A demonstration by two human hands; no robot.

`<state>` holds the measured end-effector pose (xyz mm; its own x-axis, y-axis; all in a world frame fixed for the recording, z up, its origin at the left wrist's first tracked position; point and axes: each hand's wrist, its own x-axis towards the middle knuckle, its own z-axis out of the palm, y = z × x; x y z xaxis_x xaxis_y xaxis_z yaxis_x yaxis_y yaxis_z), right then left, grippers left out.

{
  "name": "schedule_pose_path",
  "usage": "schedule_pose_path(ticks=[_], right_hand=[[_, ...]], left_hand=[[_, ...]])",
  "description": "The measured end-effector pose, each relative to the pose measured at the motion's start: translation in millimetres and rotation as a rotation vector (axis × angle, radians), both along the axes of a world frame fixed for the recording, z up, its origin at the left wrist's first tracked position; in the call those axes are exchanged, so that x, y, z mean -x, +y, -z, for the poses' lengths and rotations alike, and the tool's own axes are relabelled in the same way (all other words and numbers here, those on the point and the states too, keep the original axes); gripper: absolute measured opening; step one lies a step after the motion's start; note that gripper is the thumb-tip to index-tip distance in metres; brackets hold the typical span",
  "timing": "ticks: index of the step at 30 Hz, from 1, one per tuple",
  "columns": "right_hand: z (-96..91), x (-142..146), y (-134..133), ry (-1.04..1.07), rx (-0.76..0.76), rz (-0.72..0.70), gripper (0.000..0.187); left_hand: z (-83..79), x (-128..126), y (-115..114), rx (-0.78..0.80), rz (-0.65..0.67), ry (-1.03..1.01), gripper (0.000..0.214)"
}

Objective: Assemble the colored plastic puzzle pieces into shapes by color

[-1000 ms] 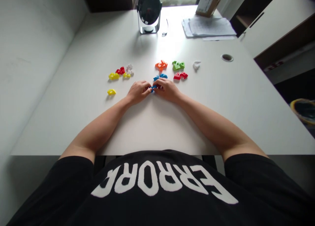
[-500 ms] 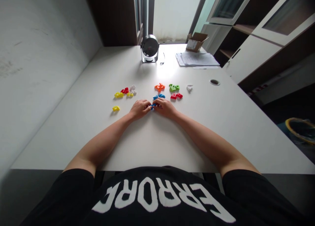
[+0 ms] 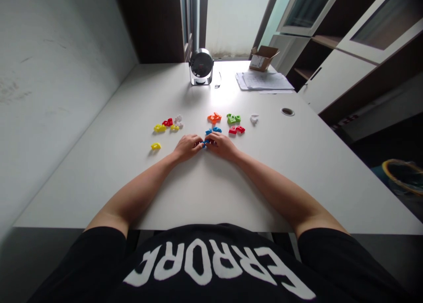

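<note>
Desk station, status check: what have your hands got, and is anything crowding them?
Left grip and right grip together on a small blue plastic piece. Other blue plastic pieces just ahead of the hands. Red plastic pieces further right.

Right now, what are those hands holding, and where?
A small blue plastic piece, pinched by the left hand and right hand; its gripped part is hidden.

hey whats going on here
A person at a white desk has their left hand and right hand together, with their fingers on a small blue plastic piece. Other plastic pieces lie just ahead: blue pieces, orange pieces, green pieces, red pieces and a yellow piece.
</note>
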<state>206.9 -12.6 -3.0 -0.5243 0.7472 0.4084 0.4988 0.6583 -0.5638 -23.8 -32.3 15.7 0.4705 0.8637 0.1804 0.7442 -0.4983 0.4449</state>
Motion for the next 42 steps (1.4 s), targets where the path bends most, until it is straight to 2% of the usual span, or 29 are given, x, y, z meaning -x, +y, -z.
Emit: schedule_pose_path(ticks=[42], right_hand=[[1.6,-0.4,1.2,0.012,-0.015,-0.018,0.013]], left_hand=[[0.9,0.3,0.5,-0.005,-0.002,0.01,0.033]])
